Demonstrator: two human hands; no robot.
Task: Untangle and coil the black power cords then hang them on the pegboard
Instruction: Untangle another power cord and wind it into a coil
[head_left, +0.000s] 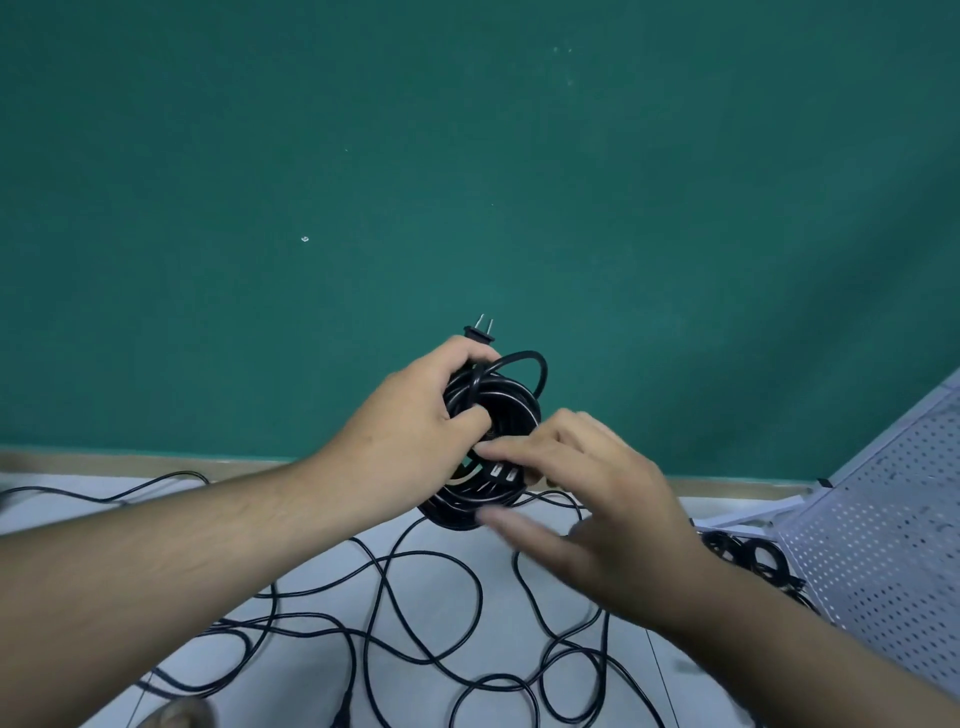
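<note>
Loops of black cord (511, 402) sit gripped in the left hand (410, 431), the unclenched right hand (597, 499) touching them.

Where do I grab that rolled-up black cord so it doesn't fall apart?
Grab the coil from its left side, wrapping your hand round all the loops at once through the open middle, like the left hand does. It is a ring of loose turns, so holding just one would probably let the rest unroll.
</note>
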